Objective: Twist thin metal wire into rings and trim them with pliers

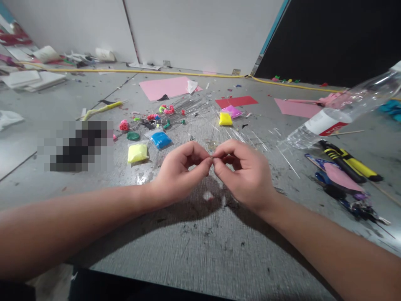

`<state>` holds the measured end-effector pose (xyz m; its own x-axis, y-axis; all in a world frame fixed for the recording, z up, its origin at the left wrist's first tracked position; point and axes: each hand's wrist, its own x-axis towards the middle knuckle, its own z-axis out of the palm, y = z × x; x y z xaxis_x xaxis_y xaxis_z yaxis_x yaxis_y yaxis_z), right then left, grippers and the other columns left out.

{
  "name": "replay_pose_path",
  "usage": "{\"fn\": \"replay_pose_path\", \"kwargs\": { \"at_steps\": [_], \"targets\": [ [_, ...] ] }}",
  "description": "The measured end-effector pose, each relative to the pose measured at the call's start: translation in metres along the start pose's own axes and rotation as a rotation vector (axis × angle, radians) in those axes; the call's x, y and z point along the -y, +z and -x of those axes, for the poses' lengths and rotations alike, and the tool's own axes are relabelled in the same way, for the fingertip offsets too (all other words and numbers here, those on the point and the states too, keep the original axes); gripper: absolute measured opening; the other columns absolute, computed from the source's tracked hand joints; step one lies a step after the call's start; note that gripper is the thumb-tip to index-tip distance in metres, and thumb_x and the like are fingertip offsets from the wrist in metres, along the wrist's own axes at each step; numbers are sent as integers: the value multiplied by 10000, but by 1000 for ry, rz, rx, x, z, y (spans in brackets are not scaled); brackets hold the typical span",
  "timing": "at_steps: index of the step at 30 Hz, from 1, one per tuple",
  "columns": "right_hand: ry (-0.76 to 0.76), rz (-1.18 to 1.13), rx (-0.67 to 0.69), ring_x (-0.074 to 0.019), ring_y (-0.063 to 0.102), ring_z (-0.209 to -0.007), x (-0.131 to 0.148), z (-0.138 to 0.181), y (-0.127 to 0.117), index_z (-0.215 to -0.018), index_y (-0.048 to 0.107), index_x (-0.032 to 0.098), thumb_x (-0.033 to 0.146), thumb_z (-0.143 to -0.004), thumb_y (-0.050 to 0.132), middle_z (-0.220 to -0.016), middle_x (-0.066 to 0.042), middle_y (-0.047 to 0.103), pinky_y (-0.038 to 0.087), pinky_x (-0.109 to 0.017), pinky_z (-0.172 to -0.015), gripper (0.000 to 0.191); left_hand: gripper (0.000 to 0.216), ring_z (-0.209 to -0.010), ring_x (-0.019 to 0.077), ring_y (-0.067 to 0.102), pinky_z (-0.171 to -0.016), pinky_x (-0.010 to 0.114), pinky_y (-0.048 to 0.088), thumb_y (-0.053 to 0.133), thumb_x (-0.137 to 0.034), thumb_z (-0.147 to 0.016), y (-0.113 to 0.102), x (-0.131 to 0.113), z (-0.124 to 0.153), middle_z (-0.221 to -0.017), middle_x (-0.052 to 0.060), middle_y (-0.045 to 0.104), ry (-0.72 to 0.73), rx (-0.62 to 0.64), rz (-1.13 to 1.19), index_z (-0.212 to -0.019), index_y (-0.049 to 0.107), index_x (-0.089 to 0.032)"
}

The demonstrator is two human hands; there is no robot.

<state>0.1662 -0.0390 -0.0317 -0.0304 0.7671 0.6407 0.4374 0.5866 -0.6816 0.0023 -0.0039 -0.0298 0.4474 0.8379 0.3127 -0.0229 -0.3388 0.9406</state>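
My left hand and my right hand meet above the middle of the grey table. Thumb and forefinger are pinched together on each, tip against tip. Whatever sits between the fingertips is too small to make out. Left of my hands lie a pale yellow clay packet and a blue clay packet. Beyond them are a bright yellow packet and a purple packet. Thin clear strands are scattered just past my right hand.
On the right, a clear plastic bottle leans at a slant near yellow-and-black pliers. Small coloured clay pieces lie at the back left. Pink paper and red paper rest farther back. A yellow cord crosses behind.
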Motion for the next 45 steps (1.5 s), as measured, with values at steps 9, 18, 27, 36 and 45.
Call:
{"fn": "replay_pose_path", "kwargs": {
  "at_steps": [9,18,27,36,45],
  "targets": [
    [-215,183,3,-152,583,-671,-4,-1,-6,-777,596,239,116,-869,594,-730,5,642,478,-318,-632,153,150,-646,116,626,-630,252,499,689,-233,-852,-5,2,-6,-676,8,678,-176,94,129,-730,646,-157],
    [57,-19,5,-128,556,-652,-7,-1,-1,-781,599,222,136,-832,581,-711,26,605,453,-294,-606,101,146,-666,109,650,-661,241,538,770,-254,-828,-6,12,-9,-693,8,692,-312,98,390,-758,695,-151],
    [231,-80,29,-121,551,-596,-12,-5,0,-798,596,207,223,-826,592,-688,23,618,426,-278,-532,33,129,-680,98,679,-651,205,548,815,-225,-800,-9,19,-15,-714,15,707,-442,106,554,-783,720,-139],
    [184,-54,5,-156,625,-729,-20,1,1,-1069,582,206,326,-906,610,-878,-19,655,517,-335,-658,205,86,-721,133,711,-729,266,593,738,-106,-830,-8,21,-21,-742,40,719,-482,-40,639,-771,679,-130],
    [-286,105,159,-231,581,-1025,-46,-3,-11,-1218,558,302,201,-879,652,-1201,-77,517,535,-384,-739,367,153,-642,95,673,-758,232,580,691,-92,-896,-9,15,-28,-703,49,703,-606,-190,612,-744,704,-102]
  ]
}}
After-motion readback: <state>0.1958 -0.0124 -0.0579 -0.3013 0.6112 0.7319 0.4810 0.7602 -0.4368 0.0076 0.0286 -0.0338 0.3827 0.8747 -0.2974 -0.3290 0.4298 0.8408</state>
